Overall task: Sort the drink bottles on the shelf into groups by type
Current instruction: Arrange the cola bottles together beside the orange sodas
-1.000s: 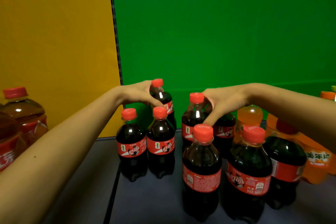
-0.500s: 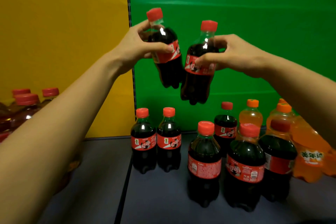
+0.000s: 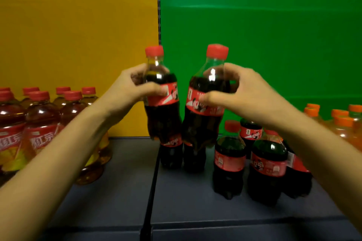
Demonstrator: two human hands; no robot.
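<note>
I hold two small cola bottles with red caps and red labels in the air above the shelf. My left hand (image 3: 127, 88) grips the left cola bottle (image 3: 162, 115) at its shoulder. My right hand (image 3: 248, 92) grips the right cola bottle (image 3: 203, 123) the same way. Both are upright and side by side. Behind and below them two more cola bottles (image 3: 172, 154) stand on the dark shelf (image 3: 121, 191), partly hidden. Several cola bottles (image 3: 268, 170) stand to the right.
Several amber tea bottles (image 3: 41, 127) with red caps crowd the shelf's left side in front of the yellow back panel (image 3: 78, 25). Orange soda bottles (image 3: 340, 125) stand at the far right before the green panel (image 3: 274, 35). A seam (image 3: 150, 191) divides the shelf.
Both hands have come down from high up with their cola bottles, which now hang upright rather than tilted. The view has shifted left, showing more tea bottles.
</note>
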